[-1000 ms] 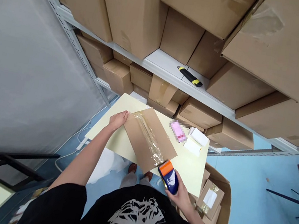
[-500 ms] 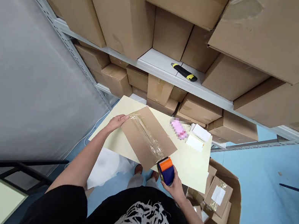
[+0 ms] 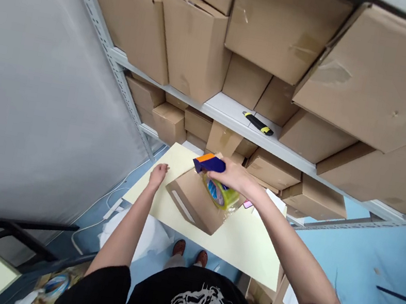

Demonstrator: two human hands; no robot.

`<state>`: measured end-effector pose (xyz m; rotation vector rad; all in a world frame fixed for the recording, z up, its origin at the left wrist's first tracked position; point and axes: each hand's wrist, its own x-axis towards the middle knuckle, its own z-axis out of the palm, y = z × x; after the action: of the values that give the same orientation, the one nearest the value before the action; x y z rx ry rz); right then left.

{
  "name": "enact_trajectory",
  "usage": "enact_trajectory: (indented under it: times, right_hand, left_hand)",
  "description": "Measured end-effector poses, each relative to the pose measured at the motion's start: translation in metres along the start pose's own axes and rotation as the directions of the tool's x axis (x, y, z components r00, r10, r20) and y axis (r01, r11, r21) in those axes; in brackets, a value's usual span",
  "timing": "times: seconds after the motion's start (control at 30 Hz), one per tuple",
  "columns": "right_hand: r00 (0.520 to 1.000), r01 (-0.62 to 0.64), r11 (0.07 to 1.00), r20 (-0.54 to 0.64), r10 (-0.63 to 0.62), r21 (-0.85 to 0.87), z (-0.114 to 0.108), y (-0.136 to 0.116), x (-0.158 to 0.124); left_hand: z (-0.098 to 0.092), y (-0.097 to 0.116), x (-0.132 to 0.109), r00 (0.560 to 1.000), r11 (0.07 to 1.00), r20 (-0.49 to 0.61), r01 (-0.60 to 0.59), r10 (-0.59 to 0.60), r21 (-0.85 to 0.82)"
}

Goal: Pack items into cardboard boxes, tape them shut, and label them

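Note:
A brown cardboard box (image 3: 194, 200) lies on the pale yellow tabletop (image 3: 255, 242), with a white strip along its near left side. My right hand (image 3: 236, 175) is closed around a tape dispenser (image 3: 211, 164), blue and orange, with a roll of clear yellowish tape. The dispenser is over the far part of the box, and loose tape shows by the box's right end. To the left of the box, apart from it, my left hand (image 3: 158, 174) is loosely curled; nothing shows in it.
Shelves packed with cardboard boxes (image 3: 272, 25) rise behind the table. A yellow-and-black utility knife (image 3: 258, 123) rests on the shelf. White items (image 3: 275, 200) are partly hidden behind my right arm. White wrapping material (image 3: 129, 233) is below the table's left side; more cartons (image 3: 260, 295) stand below right.
My right hand has lifted the dispenser from the box's near corner to its far side. My left hand has let go of the box, which now shows a side with a white strip.

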<state>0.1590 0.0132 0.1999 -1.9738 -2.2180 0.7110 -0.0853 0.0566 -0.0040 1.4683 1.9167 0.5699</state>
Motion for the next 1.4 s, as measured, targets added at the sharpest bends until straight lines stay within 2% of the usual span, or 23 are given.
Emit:
enact_trajectory:
  times: [0.07,0.13,0.17,0.23,0.3,0.37,0.43,0.5,0.57,0.6,0.67,0.73,0.8,0.87,0.97,1.07,1.17,1.23,1.3,1.4]
  right_hand:
    - [0.997,-0.031,0.999,0.067,0.034,-0.041,0.000,-0.026,0.032]
    - [0.991,-0.049,0.996,0.117,0.057,-0.069,0.001,-0.046,0.056]
    - [0.989,-0.050,0.996,0.132,0.060,-0.071,0.002,-0.053,0.066]
    - [0.988,-0.032,0.999,0.152,0.037,-0.039,0.005,-0.060,0.082]
    - [0.983,-0.014,0.998,0.181,0.003,0.058,0.008,-0.059,0.093]
    - [0.975,-0.016,0.974,0.218,-0.034,0.224,0.012,-0.051,0.097]
    - [0.961,-0.068,0.889,0.270,-0.064,0.453,0.016,-0.040,0.096]
    - [0.940,-0.154,0.724,0.324,-0.101,0.673,0.023,-0.030,0.088]
    - [0.937,-0.229,0.548,0.335,-0.099,0.805,0.031,-0.022,0.078]
    - [0.945,-0.244,0.488,0.319,-0.076,0.838,0.035,-0.020,0.073]
    - [0.964,-0.240,0.435,0.266,0.000,0.868,0.041,-0.018,0.062]
    - [0.972,-0.228,0.445,0.231,0.047,0.866,0.043,-0.015,0.049]
    - [0.968,-0.238,0.482,0.246,0.046,0.843,0.041,-0.009,0.029]
    - [0.956,-0.259,0.516,0.295,0.014,0.817,0.037,0.002,0.002]
    - [0.938,-0.277,0.518,0.346,-0.038,0.809,0.032,0.023,-0.046]
    - [0.941,-0.303,0.509,0.336,0.028,0.806,0.032,0.037,-0.082]
    - [0.945,-0.319,0.496,0.308,0.106,0.808,0.033,0.043,-0.093]
    - [0.944,-0.328,0.505,0.302,0.136,0.798,0.029,0.045,-0.091]
    - [0.942,-0.333,0.532,0.295,0.158,0.778,0.022,0.047,-0.089]
    - [0.938,-0.345,0.577,0.289,0.190,0.741,0.008,0.047,-0.089]
  left_hand:
    - [-0.015,0.014,-0.009,0.989,0.990,-0.139,-0.072,0.056,-0.118]
    - [-0.022,0.032,-0.026,0.930,0.942,-0.328,-0.249,0.167,-0.226]
    - [-0.022,0.040,-0.036,0.901,0.935,-0.375,-0.302,0.217,-0.187]
    - [-0.017,0.055,-0.051,0.879,0.953,-0.411,-0.294,0.241,-0.070]
    - [-0.010,0.063,-0.057,0.874,0.976,-0.445,-0.217,0.194,-0.002]
    - [-0.006,0.064,-0.055,0.878,0.988,-0.455,-0.155,0.149,0.026]
    - [-0.007,0.062,-0.051,0.889,0.990,-0.434,-0.134,0.143,0.053]
    - [-0.009,0.060,-0.048,0.896,0.988,-0.418,-0.125,0.150,0.088]
    - [-0.010,0.061,-0.049,0.897,0.987,-0.416,-0.111,0.150,0.117]
    - [-0.010,0.062,-0.050,0.896,0.986,-0.417,-0.106,0.151,0.130]
    - [-0.009,0.065,-0.051,0.898,0.985,-0.413,-0.102,0.153,0.141]
    - [-0.006,0.069,-0.052,0.904,0.985,-0.401,-0.101,0.150,0.141]
    - [-0.005,0.070,-0.051,0.911,0.985,-0.386,-0.095,0.145,0.146]
    - [-0.004,0.070,-0.050,0.913,0.984,-0.381,-0.090,0.143,0.153]
    - [-0.004,0.067,-0.048,0.908,0.980,-0.384,-0.109,0.167,0.168]
    - [-0.001,0.069,-0.048,0.892,0.963,-0.382,-0.172,0.241,0.206]
    - [0.001,0.074,-0.043,0.836,0.898,-0.351,-0.330,0.421,0.290]
    - [0.001,0.077,-0.038,0.774,0.795,-0.224,-0.515,0.592,0.321]
    - [0.000,0.080,-0.031,0.698,0.682,-0.060,-0.674,0.714,0.285]
    - [-0.004,0.088,-0.023,0.621,0.599,0.057,-0.774,0.782,0.205]
